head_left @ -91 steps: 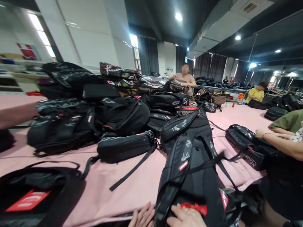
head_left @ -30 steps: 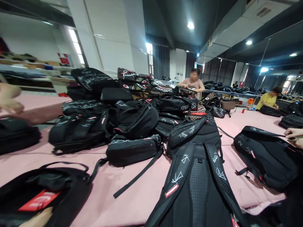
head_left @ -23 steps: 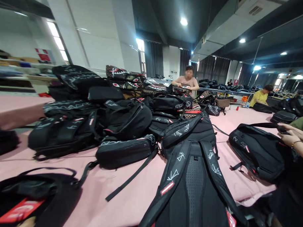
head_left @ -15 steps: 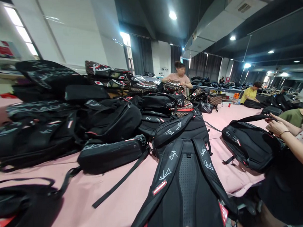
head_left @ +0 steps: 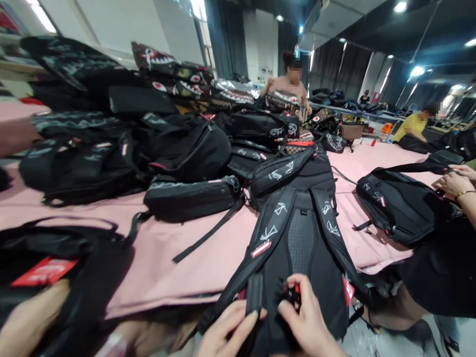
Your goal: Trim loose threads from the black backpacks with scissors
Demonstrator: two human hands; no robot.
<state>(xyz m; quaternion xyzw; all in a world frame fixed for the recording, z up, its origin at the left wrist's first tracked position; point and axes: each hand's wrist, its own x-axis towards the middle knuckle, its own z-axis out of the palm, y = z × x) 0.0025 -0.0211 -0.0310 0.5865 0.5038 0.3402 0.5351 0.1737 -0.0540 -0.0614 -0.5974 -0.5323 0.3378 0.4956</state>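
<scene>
A black backpack (head_left: pixel 298 238) with white web prints lies back-side up on the pink table (head_left: pixel 204 260), its bottom end hanging over the near edge. My left hand (head_left: pixel 224 337) pinches a black strap (head_left: pixel 252 299) at the pack's lower edge. My right hand (head_left: pixel 305 319) is closed on a small black buckle with a red bit (head_left: pixel 290 294) beside it. Both hands sit close together at the bottom of the pack.
Several black backpacks (head_left: pixel 176 150) are heaped across the table's middle and left. An open bag with a red label (head_left: pixel 43 270) lies near left, with another person's arm (head_left: pixel 26 322) by it. At right a co-worker's hands (head_left: pixel 454 183) handle another backpack (head_left: pixel 397 205). More people sit further back.
The view has tipped downward. My two hands, out of view half a second ago, have come up onto the backpack's lower end and closed on its strap and buckle.
</scene>
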